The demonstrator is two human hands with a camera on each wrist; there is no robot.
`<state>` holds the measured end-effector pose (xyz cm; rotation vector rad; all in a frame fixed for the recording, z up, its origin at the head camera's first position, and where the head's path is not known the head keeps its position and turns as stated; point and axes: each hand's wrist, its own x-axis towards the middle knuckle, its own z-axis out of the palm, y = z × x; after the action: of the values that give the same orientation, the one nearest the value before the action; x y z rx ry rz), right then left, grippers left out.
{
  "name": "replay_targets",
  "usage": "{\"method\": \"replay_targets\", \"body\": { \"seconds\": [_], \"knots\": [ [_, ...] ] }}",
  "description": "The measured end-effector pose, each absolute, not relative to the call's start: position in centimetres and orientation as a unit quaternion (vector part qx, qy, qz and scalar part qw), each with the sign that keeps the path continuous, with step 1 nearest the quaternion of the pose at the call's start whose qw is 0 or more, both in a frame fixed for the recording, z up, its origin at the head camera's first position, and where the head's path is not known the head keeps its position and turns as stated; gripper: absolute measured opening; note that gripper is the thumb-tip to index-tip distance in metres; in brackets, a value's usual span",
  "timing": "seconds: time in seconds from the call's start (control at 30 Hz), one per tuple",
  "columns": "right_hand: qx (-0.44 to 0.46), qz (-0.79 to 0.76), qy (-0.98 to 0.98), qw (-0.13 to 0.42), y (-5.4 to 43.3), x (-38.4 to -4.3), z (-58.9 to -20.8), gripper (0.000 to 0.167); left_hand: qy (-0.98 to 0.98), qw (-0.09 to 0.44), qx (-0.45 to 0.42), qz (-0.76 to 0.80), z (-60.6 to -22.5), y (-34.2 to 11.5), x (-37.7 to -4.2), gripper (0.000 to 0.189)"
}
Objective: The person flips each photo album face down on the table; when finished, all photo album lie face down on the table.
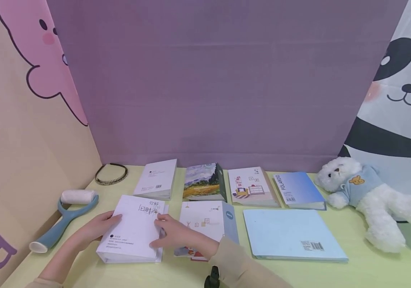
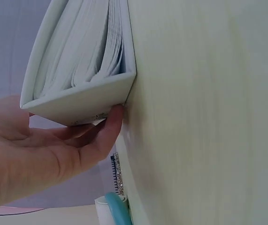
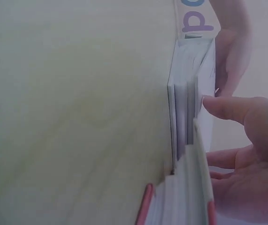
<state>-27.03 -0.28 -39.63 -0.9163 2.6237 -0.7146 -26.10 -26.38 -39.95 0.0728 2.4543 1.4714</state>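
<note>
A thick white photo album (image 1: pixel 133 228), with dark printed characters on its cover, lies at the front left of the table. My left hand (image 1: pixel 99 226) holds it by its spine side; in the left wrist view, fingers curl along the spine under the stacked pages (image 2: pixel 84 47). My right hand (image 1: pixel 174 232) touches the cover near its right edge, thumb and fingers spread apart. In the right wrist view the right thumb (image 3: pixel 223 107) meets the cover's edge, and the album's pages (image 3: pixel 183 108) show between the covers.
Beside the album lies a white-and-blue album (image 1: pixel 205 220), partly behind my right arm. A light blue album (image 1: pixel 292 234) is further right. Several albums form a back row, including a landscape one (image 1: pixel 203 182). A lint roller (image 1: pixel 65 220), headband (image 1: pixel 111 174) and plush bear (image 1: pixel 364 192) flank them.
</note>
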Motion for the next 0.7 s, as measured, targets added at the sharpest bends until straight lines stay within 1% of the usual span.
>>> {"method": "replay_targets", "body": {
  "seconds": [0.2, 0.37, 0.57, 0.7],
  "knots": [
    [-0.302, -0.256, 0.902, 0.173, -0.2, -27.4, -39.3, 0.07, 0.844, 0.136, 0.015, 0.518, -39.6, -26.1, -26.0, 0.073],
    [-0.307, -0.261, 0.897, 0.18, -0.2, -27.2, -39.0, 0.072, 0.852, 0.119, 0.011, 0.51, -39.1, -25.9, -26.0, 0.083],
    [-0.293, -0.287, 0.896, 0.17, -0.6, -26.7, -38.6, 0.071, 0.858, 0.112, 0.003, 0.5, -38.3, -25.7, -25.8, 0.086],
    [-0.297, -0.299, 0.892, 0.162, -0.8, -26.6, -38.5, 0.069, 0.861, 0.098, -0.002, 0.5, -37.7, -25.4, -25.7, 0.082]
  ]
}}
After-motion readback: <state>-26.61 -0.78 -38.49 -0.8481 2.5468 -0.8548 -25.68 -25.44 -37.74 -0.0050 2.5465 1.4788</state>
